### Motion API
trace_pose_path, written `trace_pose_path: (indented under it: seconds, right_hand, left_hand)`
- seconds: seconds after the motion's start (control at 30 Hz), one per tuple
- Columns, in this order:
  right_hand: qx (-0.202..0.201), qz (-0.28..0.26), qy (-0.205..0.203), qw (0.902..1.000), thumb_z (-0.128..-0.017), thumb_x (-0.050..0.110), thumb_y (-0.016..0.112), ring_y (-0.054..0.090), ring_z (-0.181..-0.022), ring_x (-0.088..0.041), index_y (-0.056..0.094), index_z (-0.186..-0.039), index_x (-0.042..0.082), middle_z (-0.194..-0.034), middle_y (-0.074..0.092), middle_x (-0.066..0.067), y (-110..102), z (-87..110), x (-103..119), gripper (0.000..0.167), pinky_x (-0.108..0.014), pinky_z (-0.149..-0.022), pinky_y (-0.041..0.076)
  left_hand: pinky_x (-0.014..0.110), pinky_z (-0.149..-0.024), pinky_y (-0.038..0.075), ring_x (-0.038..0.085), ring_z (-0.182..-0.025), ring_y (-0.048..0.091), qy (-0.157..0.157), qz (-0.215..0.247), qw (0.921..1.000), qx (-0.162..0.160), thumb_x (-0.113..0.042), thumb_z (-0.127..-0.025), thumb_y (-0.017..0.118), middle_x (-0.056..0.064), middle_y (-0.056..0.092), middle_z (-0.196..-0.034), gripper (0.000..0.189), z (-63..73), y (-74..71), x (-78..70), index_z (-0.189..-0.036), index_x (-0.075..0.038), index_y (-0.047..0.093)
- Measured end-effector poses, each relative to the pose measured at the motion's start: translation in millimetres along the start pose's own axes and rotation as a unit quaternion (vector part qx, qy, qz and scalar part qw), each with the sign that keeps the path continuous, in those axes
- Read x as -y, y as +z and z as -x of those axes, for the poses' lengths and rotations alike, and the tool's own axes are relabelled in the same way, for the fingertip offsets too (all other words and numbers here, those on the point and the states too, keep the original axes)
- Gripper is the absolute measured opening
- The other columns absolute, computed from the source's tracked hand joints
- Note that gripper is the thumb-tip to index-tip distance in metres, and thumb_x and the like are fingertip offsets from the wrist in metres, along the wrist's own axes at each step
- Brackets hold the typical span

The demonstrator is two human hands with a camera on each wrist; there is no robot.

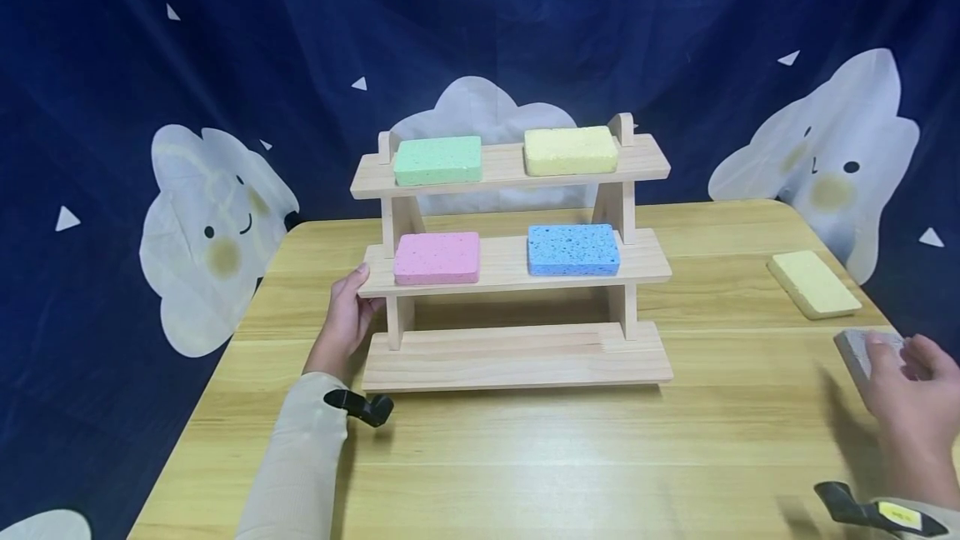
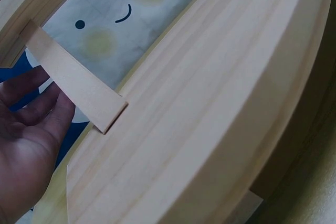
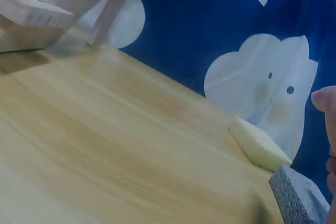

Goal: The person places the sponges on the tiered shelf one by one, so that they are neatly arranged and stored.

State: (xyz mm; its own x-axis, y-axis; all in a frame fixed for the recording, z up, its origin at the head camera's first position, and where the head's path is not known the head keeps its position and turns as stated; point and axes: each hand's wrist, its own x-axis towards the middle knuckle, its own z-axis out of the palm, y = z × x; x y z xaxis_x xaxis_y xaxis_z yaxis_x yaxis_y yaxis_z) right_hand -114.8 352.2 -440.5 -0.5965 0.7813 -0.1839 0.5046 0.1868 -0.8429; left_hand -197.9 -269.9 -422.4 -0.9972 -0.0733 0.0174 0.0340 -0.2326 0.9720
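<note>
A three-tier wooden display stand (image 1: pixel 517 357) stands upright on the table. My left hand (image 1: pixel 349 317) grips the left end of its middle shelf, the thumb at the top edge and fingers below. On the top shelf lie a green sponge (image 1: pixel 438 161) and a yellow sponge (image 1: pixel 570 151); the middle shelf carries a pink sponge (image 1: pixel 437 258) and a blue sponge (image 1: pixel 573 250). Far to the right, my right hand (image 1: pixel 915 394) holds a grey sponge (image 1: pixel 853 355), tilted above the table. The right wrist view shows the grey sponge (image 3: pixel 298 198) beside the fingers.
Another yellow sponge (image 1: pixel 814 284) lies flat on the wooden table (image 1: pixel 510 465) near its right edge, just beyond the right hand. A dark blue curtain (image 1: pixel 315 40) with white clouds and triangles hangs behind. Black straps circle both wrists.
</note>
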Motion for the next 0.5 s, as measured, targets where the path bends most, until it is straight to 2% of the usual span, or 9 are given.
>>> trace_pose_path:
  seconds: [0.1, 0.23, 0.33, 0.5]
  right_hand:
    - [-0.009, 0.006, 0.029, 0.9995, -0.091, 0.048, 0.051, 0.018, -0.141, -0.011, 0.018, -0.149, 0.034, -0.155, 0.020, 0.011, -1, -9.5, -8, 0.068, -0.032, -0.117, 0.016]
    - [-0.014, -0.010, 0.045, 0.9988, -0.088, 0.049, 0.054, 0.013, -0.143, -0.010, 0.015, -0.149, 0.034, -0.156, 0.014, 0.010, -4, -12.6, -15, 0.074, -0.030, -0.117, 0.011]
    - [-0.002, -0.009, 0.047, 0.9989, -0.088, 0.049, 0.052, 0.004, -0.145, -0.014, 0.008, -0.151, 0.030, -0.158, 0.006, 0.006, -8, -6.6, -16, 0.080, -0.031, -0.118, 0.006]
    - [0.007, 0.017, 0.057, 0.9982, -0.087, 0.052, 0.049, 0.002, -0.145, -0.025, 0.006, -0.152, 0.024, -0.159, 0.000, -0.008, -10, 2.7, -16, 0.083, -0.035, -0.118, 0.006]
  left_hand:
    - [0.025, -0.084, 0.053, 0.007, -0.088, 0.062, -0.002, 0.001, 1.0000, -0.002, -0.029, -0.101, 0.038, -0.002, 0.063, -0.096, 0.033, 0.0, -0.1, 0.0, -0.118, -0.003, 0.051]
    - [0.025, -0.083, 0.053, 0.008, -0.088, 0.062, -0.005, -0.005, 1.0000, -0.002, -0.029, -0.102, 0.037, -0.003, 0.063, -0.096, 0.042, -0.3, -0.5, -0.3, -0.127, 0.004, 0.046]
    - [0.025, -0.084, 0.053, 0.007, -0.089, 0.062, -0.005, -0.012, 0.9999, 0.000, -0.029, -0.102, 0.036, -0.003, 0.062, -0.097, 0.050, -0.6, -1.1, -0.2, -0.133, 0.009, 0.040]
    - [0.025, -0.085, 0.052, 0.007, -0.089, 0.062, -0.005, -0.010, 0.9999, 0.002, -0.030, -0.102, 0.036, -0.003, 0.062, -0.097, 0.050, -0.7, -1.1, -0.3, -0.132, 0.010, 0.040]
